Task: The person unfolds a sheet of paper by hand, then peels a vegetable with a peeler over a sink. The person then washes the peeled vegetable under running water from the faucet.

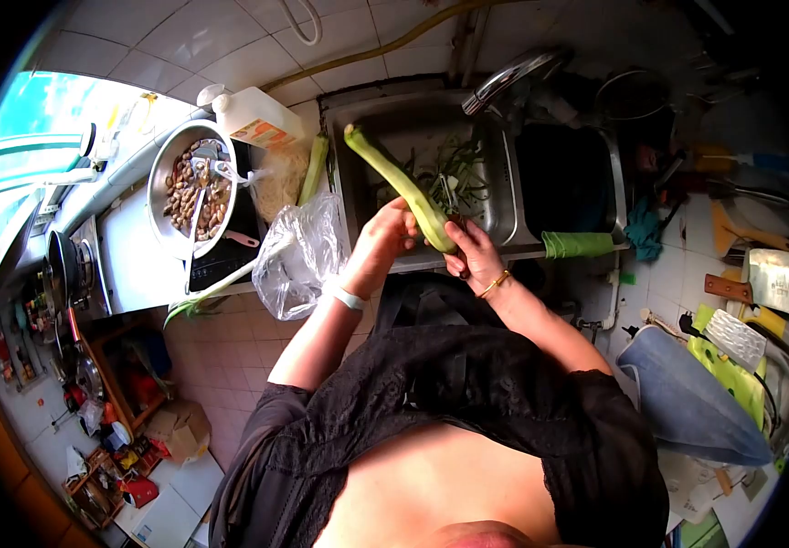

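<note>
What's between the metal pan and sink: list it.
The head view shows a plastic bag with pale contents and a green stalk; lower in frame, a crumpled clear bag; higher, a white jug.

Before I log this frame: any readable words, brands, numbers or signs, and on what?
None legible.
White jug, orange-and-white label: too small and blurred to read.
White panel at lower left, small sticker: too small to read.
Long green vegetable: no lettering visible.
</note>
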`<action>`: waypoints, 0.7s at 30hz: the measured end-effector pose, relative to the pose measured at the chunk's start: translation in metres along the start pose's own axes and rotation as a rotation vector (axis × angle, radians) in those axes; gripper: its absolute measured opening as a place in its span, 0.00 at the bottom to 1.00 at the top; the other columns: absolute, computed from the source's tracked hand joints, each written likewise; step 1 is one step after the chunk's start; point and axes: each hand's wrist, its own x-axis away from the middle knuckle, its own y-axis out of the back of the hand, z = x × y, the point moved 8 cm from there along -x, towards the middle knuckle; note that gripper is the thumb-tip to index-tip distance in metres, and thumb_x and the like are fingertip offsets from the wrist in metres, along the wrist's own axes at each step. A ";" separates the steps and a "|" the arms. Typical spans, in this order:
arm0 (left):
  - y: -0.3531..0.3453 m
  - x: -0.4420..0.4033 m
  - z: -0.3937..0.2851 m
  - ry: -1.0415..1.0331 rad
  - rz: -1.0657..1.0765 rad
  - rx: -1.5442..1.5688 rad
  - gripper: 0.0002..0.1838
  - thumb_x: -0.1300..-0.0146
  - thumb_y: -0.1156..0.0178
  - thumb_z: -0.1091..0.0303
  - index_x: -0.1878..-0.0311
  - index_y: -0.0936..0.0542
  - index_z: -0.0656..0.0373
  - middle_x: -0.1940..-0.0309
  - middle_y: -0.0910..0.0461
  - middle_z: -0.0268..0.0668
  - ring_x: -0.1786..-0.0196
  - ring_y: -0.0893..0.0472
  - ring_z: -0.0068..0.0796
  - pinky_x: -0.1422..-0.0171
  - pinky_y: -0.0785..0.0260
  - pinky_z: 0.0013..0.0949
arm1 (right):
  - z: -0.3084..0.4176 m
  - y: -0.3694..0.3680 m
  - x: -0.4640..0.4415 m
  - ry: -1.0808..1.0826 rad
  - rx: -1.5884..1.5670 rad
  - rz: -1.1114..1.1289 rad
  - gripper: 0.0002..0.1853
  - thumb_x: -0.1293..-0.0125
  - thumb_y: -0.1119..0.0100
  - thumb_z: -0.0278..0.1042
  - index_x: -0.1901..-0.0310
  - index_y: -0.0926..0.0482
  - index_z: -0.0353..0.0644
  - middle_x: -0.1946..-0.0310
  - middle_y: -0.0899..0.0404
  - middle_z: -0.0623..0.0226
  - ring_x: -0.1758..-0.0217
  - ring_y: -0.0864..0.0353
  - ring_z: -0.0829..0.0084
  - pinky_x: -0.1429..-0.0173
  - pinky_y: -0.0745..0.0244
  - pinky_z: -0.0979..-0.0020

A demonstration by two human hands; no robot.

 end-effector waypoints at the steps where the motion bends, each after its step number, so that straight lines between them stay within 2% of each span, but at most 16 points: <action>1: 0.000 0.003 -0.002 -0.044 -0.199 -0.329 0.32 0.28 0.44 0.45 0.34 0.31 0.62 0.50 0.21 0.32 0.48 0.25 0.20 0.45 0.33 0.27 | 0.002 -0.004 0.000 0.049 0.038 -0.028 0.15 0.30 0.37 0.43 0.49 0.26 0.46 0.62 0.17 0.62 0.84 0.37 0.84 0.80 0.38 0.80; 2: -0.001 0.000 0.010 -0.115 -0.181 -0.171 0.25 0.28 0.40 0.61 0.34 0.30 0.63 0.47 0.22 0.33 0.44 0.25 0.21 0.39 0.34 0.29 | 0.004 -0.006 0.001 0.096 0.074 -0.059 0.17 0.31 0.35 0.43 0.50 0.26 0.43 0.66 0.20 0.67 0.84 0.36 0.85 0.81 0.37 0.80; 3: -0.009 0.001 0.009 -0.092 -0.182 -0.121 0.22 0.27 0.42 0.63 0.35 0.30 0.64 0.47 0.22 0.34 0.44 0.25 0.22 0.36 0.35 0.30 | 0.002 -0.008 -0.002 0.096 0.075 -0.057 0.17 0.31 0.35 0.43 0.50 0.26 0.43 0.66 0.20 0.67 0.84 0.36 0.85 0.81 0.37 0.80; 6: 0.000 -0.003 0.022 -0.148 -0.216 -0.069 0.21 0.27 0.42 0.63 0.37 0.30 0.65 0.48 0.22 0.35 0.43 0.25 0.22 0.36 0.35 0.28 | 0.007 -0.007 -0.006 0.209 0.267 -0.101 0.19 0.33 0.33 0.43 0.52 0.27 0.38 0.71 0.25 0.73 0.83 0.34 0.86 0.83 0.38 0.81; 10: 0.003 -0.001 0.025 -0.128 -0.233 0.054 0.19 0.26 0.44 0.63 0.39 0.29 0.64 0.49 0.21 0.35 0.45 0.23 0.23 0.39 0.32 0.28 | 0.008 -0.008 -0.010 0.270 0.407 -0.088 0.17 0.30 0.37 0.42 0.51 0.26 0.37 0.71 0.25 0.73 0.84 0.34 0.86 0.83 0.38 0.81; 12: 0.006 0.001 0.023 -0.137 -0.269 0.131 0.17 0.25 0.45 0.62 0.41 0.28 0.62 0.51 0.21 0.34 0.48 0.22 0.23 0.43 0.29 0.28 | 0.010 -0.005 -0.015 0.224 0.445 -0.072 0.14 0.25 0.44 0.40 0.51 0.24 0.37 0.73 0.24 0.73 0.84 0.34 0.86 0.84 0.39 0.81; 13: 0.010 0.003 0.020 -0.146 -0.302 0.146 0.16 0.25 0.45 0.62 0.42 0.28 0.62 0.53 0.20 0.34 0.50 0.21 0.23 0.45 0.28 0.28 | 0.015 -0.004 -0.013 0.223 0.553 -0.080 0.13 0.22 0.50 0.39 0.50 0.22 0.38 0.74 0.23 0.73 0.83 0.33 0.87 0.81 0.37 0.80; 15: 0.033 0.005 0.026 -0.149 -0.408 0.111 0.16 0.24 0.46 0.58 0.45 0.26 0.60 0.59 0.21 0.30 0.60 0.22 0.20 0.56 0.28 0.26 | 0.044 -0.001 -0.007 0.494 0.783 -0.217 0.12 0.23 0.52 0.36 0.49 0.22 0.40 0.75 0.23 0.70 0.81 0.28 0.80 0.75 0.29 0.75; 16: 0.041 0.006 0.027 -0.142 -0.419 0.063 0.16 0.24 0.47 0.57 0.46 0.25 0.60 0.61 0.21 0.30 0.62 0.23 0.19 0.58 0.29 0.26 | 0.061 0.003 -0.003 0.802 1.159 -0.315 0.12 0.24 0.52 0.33 0.48 0.22 0.41 0.70 0.18 0.63 0.72 0.18 0.66 0.65 0.23 0.66; 17: 0.046 0.012 0.027 -0.130 -0.428 0.016 0.16 0.24 0.47 0.55 0.47 0.25 0.59 0.63 0.22 0.29 0.64 0.24 0.19 0.61 0.31 0.26 | 0.053 0.027 -0.021 0.921 1.579 -0.401 0.12 0.26 0.52 0.33 0.48 0.22 0.42 0.63 0.16 0.56 0.62 0.16 0.52 0.60 0.21 0.58; 18: 0.046 0.015 0.027 -0.078 -0.423 -0.023 0.16 0.24 0.51 0.52 0.53 0.25 0.57 0.65 0.22 0.32 0.64 0.23 0.22 0.59 0.29 0.28 | 0.026 0.087 -0.065 0.293 1.986 -0.368 0.12 0.26 0.52 0.34 0.48 0.22 0.45 0.58 0.16 0.54 0.57 0.16 0.47 0.57 0.22 0.53; 19: 0.052 0.018 0.031 -0.062 -0.423 -0.041 0.18 0.24 0.50 0.51 0.50 0.25 0.57 0.64 0.22 0.32 0.65 0.24 0.22 0.60 0.30 0.28 | 0.005 0.151 -0.085 0.042 1.925 -0.389 0.11 0.27 0.52 0.35 0.50 0.21 0.47 0.58 0.17 0.52 0.55 0.18 0.44 0.53 0.22 0.53; 21: 0.046 0.025 0.026 -0.057 -0.386 -0.117 0.19 0.25 0.49 0.51 0.47 0.25 0.57 0.64 0.22 0.32 0.64 0.24 0.22 0.60 0.31 0.26 | 0.043 0.123 -0.055 0.231 1.798 -0.519 0.11 0.28 0.49 0.37 0.51 0.20 0.47 0.57 0.17 0.52 0.54 0.18 0.45 0.51 0.23 0.52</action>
